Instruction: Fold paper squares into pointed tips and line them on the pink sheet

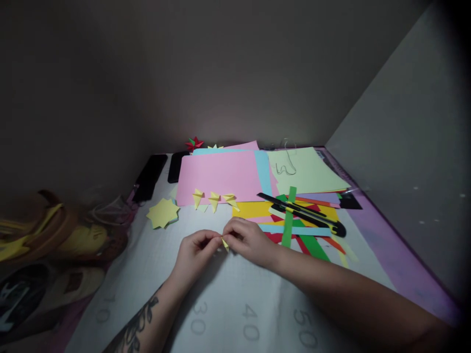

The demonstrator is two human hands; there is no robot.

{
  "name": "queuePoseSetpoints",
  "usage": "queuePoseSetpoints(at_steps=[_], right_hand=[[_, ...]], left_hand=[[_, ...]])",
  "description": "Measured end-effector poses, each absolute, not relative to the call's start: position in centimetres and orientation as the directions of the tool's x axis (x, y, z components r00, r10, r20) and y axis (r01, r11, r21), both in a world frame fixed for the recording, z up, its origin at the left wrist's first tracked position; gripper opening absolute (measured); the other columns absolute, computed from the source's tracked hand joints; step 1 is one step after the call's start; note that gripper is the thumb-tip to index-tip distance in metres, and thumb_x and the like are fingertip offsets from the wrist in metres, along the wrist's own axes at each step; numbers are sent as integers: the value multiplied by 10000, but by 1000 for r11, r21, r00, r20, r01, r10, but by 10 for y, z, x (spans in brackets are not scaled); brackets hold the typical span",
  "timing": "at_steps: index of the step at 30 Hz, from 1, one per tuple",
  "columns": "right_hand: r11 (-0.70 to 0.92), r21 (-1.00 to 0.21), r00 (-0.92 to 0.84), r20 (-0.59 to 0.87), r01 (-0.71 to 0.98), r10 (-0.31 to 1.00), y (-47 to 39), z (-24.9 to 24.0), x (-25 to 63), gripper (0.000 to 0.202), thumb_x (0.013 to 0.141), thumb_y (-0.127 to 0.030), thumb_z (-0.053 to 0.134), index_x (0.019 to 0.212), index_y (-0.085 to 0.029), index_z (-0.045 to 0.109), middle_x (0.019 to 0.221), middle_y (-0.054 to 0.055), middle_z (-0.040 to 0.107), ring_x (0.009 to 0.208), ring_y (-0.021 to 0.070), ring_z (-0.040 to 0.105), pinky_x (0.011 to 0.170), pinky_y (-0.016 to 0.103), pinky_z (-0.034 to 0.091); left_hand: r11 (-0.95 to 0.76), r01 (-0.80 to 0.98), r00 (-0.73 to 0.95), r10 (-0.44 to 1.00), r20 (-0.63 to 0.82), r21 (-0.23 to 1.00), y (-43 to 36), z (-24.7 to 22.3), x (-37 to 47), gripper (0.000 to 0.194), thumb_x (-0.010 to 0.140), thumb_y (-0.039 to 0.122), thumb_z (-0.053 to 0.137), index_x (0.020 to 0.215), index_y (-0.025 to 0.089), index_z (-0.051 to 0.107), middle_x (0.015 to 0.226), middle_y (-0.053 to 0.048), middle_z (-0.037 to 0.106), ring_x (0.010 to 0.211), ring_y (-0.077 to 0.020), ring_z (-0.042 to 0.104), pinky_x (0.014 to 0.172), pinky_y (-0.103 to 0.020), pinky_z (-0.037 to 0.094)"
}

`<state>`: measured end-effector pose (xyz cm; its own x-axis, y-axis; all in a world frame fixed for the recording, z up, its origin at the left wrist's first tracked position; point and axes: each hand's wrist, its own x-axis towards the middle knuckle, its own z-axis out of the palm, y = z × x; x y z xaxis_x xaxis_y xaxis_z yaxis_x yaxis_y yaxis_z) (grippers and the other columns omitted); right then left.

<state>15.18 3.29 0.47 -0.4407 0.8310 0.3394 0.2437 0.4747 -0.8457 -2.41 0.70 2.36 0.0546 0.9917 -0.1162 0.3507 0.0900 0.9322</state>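
Between my two hands is a small folded yellow paper piece (pixel 225 244), its pointed end hanging toward me. My left hand (pixel 198 250) pinches it from the left with thumb and forefinger. From the right, my right hand (pixel 248 240) grips the same piece, its fingers curled and partly hiding it. Just beyond my hands, several similar folded yellow paper pieces (pixel 214 200) stand in a row along the front edge of a pink sheet (pixel 221 174). To the left lies a yellow star-shaped paper stack (pixel 163 214).
Coloured paper strips (pixel 311 245) are heaped at the right, with a black and yellow utility knife (pixel 320 218) on top. Pale green sheets (pixel 307 169) lie behind them. At the back left are a black phone (pixel 152 169) and a red paper star (pixel 195 143). Bags (pixel 73 235) crowd the left edge.
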Motion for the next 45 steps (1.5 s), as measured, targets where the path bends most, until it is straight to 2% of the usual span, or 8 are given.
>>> queuePoseSetpoints(at_steps=[6, 12, 18, 23, 29, 32, 40, 45], right_hand=[[372, -887, -411, 242, 273, 879, 34, 6, 149, 105, 783, -109, 597, 715, -190, 598, 680, -27, 579, 643, 113, 540, 598, 222, 405], [414, -868, -415, 281, 275, 865, 34, 3, 149, 118, 771, -93, 597, 700, -186, 584, 682, -25, 574, 648, 110, 535, 603, 219, 403], [390, -897, -385, 291, 209, 876, 29, 2, 149, 102, 822, -111, 541, 818, -200, 590, 743, -8, 607, 684, 123, 573, 616, 234, 447], [526, -833, -413, 425, 169, 806, 28, 4, 149, 88, 841, -157, 560, 892, -201, 616, 890, 44, 658, 842, 161, 615, 732, 288, 497], [668, -662, -350, 570, 341, 744, 24, 0, 146, 70, 871, -179, 569, 888, -201, 633, 953, 72, 683, 905, 185, 629, 799, 336, 508], [696, -621, -347, 603, 362, 718, 24, 0, 146, 92, 875, -164, 557, 871, -198, 642, 964, 78, 686, 906, 187, 624, 806, 342, 509], [563, -784, -339, 471, 261, 814, 25, 2, 142, 134, 831, -127, 540, 752, -201, 619, 963, 67, 639, 941, 185, 601, 807, 331, 495], [417, -884, -336, 336, 210, 880, 25, 3, 140, 123, 801, -104, 549, 735, -203, 580, 785, 5, 625, 771, 144, 598, 703, 274, 475]], left_hand=[[124, 345, 56, 987, -152, 930, 7, 23, -24, 211, 757, 348, 643, 732, 153, 719, 659, -22, 706, 605, -141, 603, 576, -225, 472], [115, 340, 70, 987, -147, 933, 6, 25, -24, 207, 754, 338, 642, 730, 149, 723, 682, -27, 716, 638, -145, 614, 608, -225, 474], [117, 321, -4, 992, -123, 940, 5, 23, -25, 186, 758, 318, 632, 735, 149, 708, 677, -22, 707, 625, -144, 616, 601, -226, 474], [32, 371, -36, 999, -20, 928, 3, 23, -24, 164, 770, 288, 617, 711, 154, 691, 669, -15, 692, 619, -140, 612, 593, -224, 466], [-32, 409, -15, 999, 42, 912, 0, 23, -23, 166, 795, 285, 612, 723, 157, 690, 681, -15, 686, 632, -136, 612, 602, -219, 466], [-46, 405, 2, 999, 49, 913, 0, 24, -23, 160, 799, 279, 612, 731, 161, 696, 696, -19, 695, 640, -137, 618, 608, -219, 472], [-114, 465, 58, 993, 98, 878, 1, 26, -22, 146, 808, 258, 589, 741, 167, 682, 741, -23, 699, 674, -141, 623, 623, -221, 472], [-79, 485, 16, 997, 81, 871, 0, 25, -21, 162, 806, 266, 574, 716, 162, 660, 674, -8, 663, 627, -134, 595, 590, -217, 453]])
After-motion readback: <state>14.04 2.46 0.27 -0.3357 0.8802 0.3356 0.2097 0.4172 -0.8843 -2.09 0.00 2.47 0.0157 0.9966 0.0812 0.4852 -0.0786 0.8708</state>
